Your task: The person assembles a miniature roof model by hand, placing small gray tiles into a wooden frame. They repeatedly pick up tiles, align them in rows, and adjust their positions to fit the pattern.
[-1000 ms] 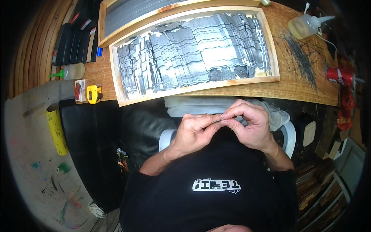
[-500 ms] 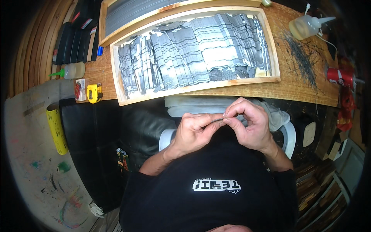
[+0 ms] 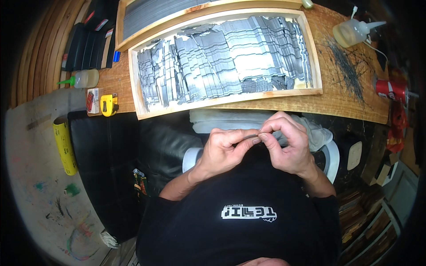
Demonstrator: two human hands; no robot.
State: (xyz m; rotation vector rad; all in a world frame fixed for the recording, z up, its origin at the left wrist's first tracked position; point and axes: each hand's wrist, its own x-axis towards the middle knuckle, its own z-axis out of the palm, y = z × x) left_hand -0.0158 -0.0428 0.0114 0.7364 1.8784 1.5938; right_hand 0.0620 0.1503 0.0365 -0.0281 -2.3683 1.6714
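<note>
Here, both hands meet just near of the tabletop [image 3: 341,104] edge: the left hand [image 3: 224,153] and the right hand [image 3: 288,146] are each pinched on an end of a thin dark strip [image 3: 248,137] held between their fingertips. Beyond them lies a wooden tray [image 3: 315,66] of grey strips. A yellow tape measure [image 3: 108,105] sits far left.

Grey strips [image 3: 226,62] fill a pale wooden tray [image 3: 316,66]; yellow tape measure [image 3: 108,104], red can [image 3: 391,89], green-capped bottle [image 3: 82,79], black shirt [image 3: 239,217] with white print
</note>
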